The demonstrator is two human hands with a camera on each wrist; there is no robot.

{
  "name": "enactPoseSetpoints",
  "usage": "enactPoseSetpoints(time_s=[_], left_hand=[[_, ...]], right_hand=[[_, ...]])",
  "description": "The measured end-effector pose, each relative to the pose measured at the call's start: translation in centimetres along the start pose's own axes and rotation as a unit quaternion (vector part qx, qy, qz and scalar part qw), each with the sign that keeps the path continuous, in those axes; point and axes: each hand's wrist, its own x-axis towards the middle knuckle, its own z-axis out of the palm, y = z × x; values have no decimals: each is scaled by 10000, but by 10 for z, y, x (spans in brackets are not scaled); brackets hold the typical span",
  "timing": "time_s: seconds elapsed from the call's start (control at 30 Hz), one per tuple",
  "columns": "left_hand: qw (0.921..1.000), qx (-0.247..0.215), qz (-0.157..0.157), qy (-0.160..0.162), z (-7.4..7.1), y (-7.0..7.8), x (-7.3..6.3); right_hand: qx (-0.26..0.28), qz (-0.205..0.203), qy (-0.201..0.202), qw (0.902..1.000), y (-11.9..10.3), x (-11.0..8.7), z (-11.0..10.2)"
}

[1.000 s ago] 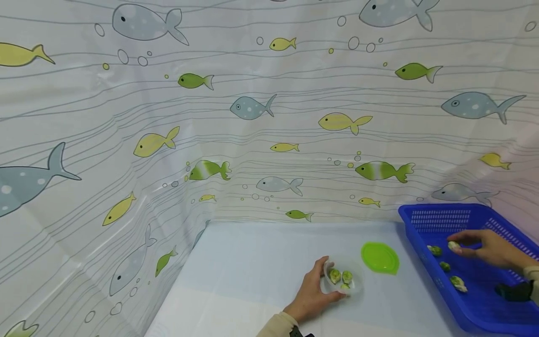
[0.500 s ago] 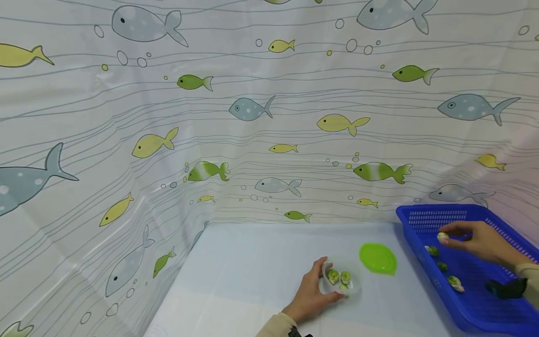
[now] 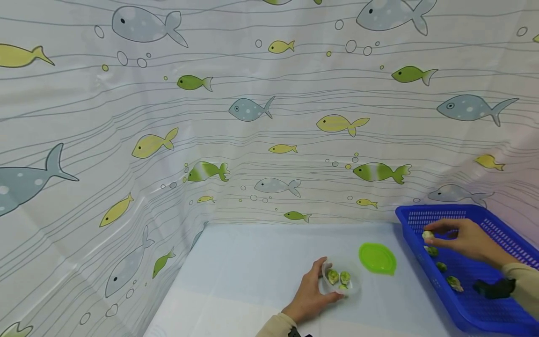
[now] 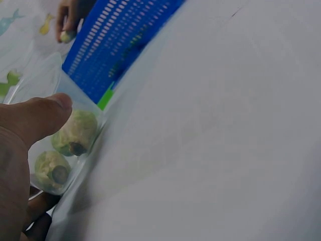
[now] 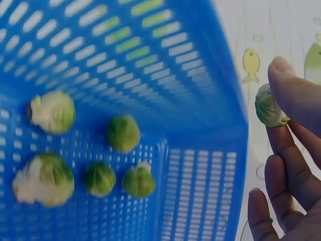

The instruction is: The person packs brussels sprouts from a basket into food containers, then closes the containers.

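My left hand [image 3: 309, 296] grips a clear plastic container [image 3: 355, 281] on the white table, thumb on the near side and fingers round the left. Inside it sit three Brussels sprouts [image 3: 332, 276]; two of them show through its wall in the left wrist view. Over the left part of the blue basket [image 3: 442, 215], my right hand [image 3: 468, 238] pinches one Brussels sprout [image 5: 271, 106] between thumb and fingertips. Below, several more Brussels sprouts [image 5: 51, 111] lie loose on the basket floor.
A bright green lid [image 3: 377, 258] lies flat between the container and the basket. The basket has raised, slotted walls and stands at the table's right. A fish-print sheet [image 3: 252, 154] hangs behind and to the left of the table [image 3: 244, 262].
My right hand has moved left and slightly up with the pinched sprout, from the basket's middle toward its left wall. My left hand and the container have stayed in place.
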Motion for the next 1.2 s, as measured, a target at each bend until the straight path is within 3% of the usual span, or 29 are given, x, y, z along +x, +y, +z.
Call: enactPoseSetpoints(time_s=[0.33, 0.83, 1.2], left_hand=[[10000, -12, 9, -12, 0, -1, -1], [10000, -33, -60, -26, -1, -3, 0], [9999, -41, -77, -77, -2, 0, 0]], right_hand=[[145, 115, -48, 9998, -24, 3, 15], [533, -609, -213, 9965, -64, 11, 40], [739, -835, -276, 9934, -87, 10, 70]])
